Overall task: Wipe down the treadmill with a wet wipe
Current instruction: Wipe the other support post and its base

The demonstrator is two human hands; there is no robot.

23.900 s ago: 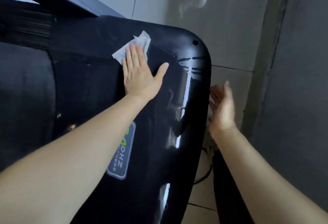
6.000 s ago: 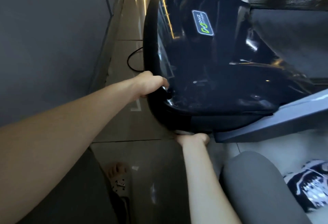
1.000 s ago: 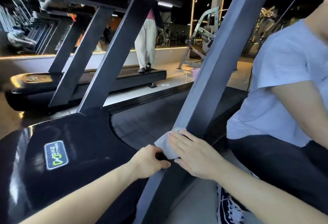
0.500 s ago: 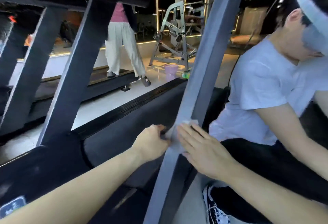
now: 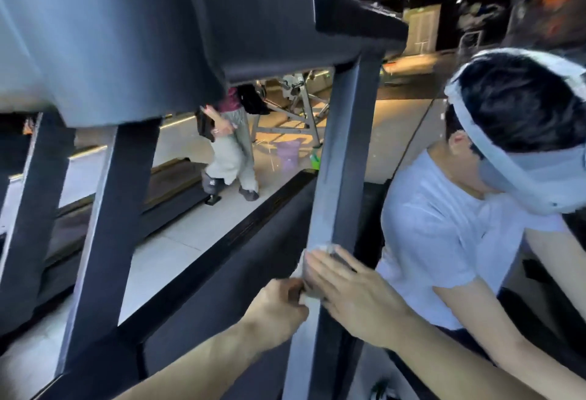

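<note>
the wet wipe (image 5: 317,247) sits folded around the treadmill's grey upright post (image 5: 341,162), low on it, with both hands on it. the left hand (image 5: 277,309) is curled at the post's left edge and appears to pinch the wipe's loose end there. the right hand (image 5: 352,292) lies flat, fingers straight, pressing the wipe against the post's near right face. the post's long axis runs from the hands up and slightly right to the console underside (image 5: 222,35), so most of its length lies above the grip. the right hand's fingertips are the higher of the two, which probably makes it the one to lead an upward stroke. a person in a white t-shirt (image 5: 428,241) crouches just right of the post.
</note>
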